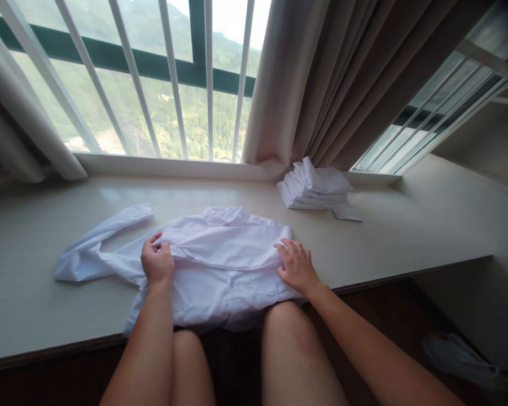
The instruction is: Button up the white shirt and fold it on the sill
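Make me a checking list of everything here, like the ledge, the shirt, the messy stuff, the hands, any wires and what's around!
Surface: pale window ledge, dark front edge.
Job's things: white shirt lies spread on the ledge, collar toward the window, one sleeve stretched out left, hem hanging over the front edge.
Clutter: stack of folded white garments at the back right, by the curtain.
Hands: left hand pinches a fold of the shirt; right hand rests flat on the shirt's right edge, fingers spread.
Cables: nothing seen.
Surroundings: barred window with green hills outside, beige curtain, something pale, blurred, on the dark floor.
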`<state>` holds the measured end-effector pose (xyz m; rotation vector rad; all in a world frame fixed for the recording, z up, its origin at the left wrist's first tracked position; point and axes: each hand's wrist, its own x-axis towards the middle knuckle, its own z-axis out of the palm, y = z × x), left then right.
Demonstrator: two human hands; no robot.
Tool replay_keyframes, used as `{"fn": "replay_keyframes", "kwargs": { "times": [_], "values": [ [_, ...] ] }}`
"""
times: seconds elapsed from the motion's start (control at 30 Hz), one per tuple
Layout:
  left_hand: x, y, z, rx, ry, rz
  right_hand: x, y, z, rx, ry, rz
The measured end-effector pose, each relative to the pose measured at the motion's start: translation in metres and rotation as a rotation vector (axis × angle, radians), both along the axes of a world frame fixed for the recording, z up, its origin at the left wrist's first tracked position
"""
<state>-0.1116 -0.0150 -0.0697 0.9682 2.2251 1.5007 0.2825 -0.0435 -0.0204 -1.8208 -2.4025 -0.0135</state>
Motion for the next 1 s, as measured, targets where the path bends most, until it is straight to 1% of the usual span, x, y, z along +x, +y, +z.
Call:
{"fn": "replay_keyframes", "kwargs": {
  "times": [0.07,0.13,0.23,0.3,0.37,0.43,0.53,0.6,0.7,0.77,0.87,0.93,1.0],
  "values": [
    [0.003,0.000,0.000,0.004,-0.028,-0.013,0.013,-0.001,-0.008,-0.016,-0.035,-0.030],
    [0.007,-0.002,0.002,0.002,-0.033,-0.040,0.019,0.000,-0.016,-0.007,-0.041,-0.075],
    [0.009,-0.006,0.007,-0.013,0.033,-0.070,0.025,0.004,-0.027,0.056,-0.035,-0.191],
    [0.007,-0.009,0.012,-0.035,0.104,-0.063,0.032,0.005,-0.035,0.097,-0.026,-0.244],
    [0.006,-0.013,0.017,-0.073,0.159,-0.034,0.040,0.004,-0.042,0.115,-0.010,-0.248],
    [0.006,-0.016,0.021,-0.129,0.186,-0.019,0.047,0.001,-0.046,0.120,0.011,-0.208],
    [0.012,-0.019,0.027,-0.203,0.189,-0.066,0.055,-0.003,-0.047,0.151,0.019,-0.171],
    [0.018,-0.020,0.028,-0.224,0.192,-0.109,0.057,-0.003,-0.046,0.147,0.007,-0.156],
    [0.020,-0.021,0.027,-0.232,0.219,-0.151,0.060,0.000,-0.046,0.077,-0.006,-0.077],
    [0.016,-0.022,0.025,-0.240,0.227,-0.196,0.061,0.001,-0.048,0.007,-0.016,-0.045],
    [0.007,-0.023,0.022,-0.266,0.205,-0.252,0.065,0.002,-0.049,-0.180,-0.021,-0.036],
    [0.001,-0.023,0.021,-0.275,0.196,-0.258,0.069,0.001,-0.043,-0.318,-0.006,-0.023],
    [-0.002,-0.023,0.019,-0.273,0.194,-0.258,0.072,0.001,-0.031,-0.436,0.015,-0.010]
  ]
}}
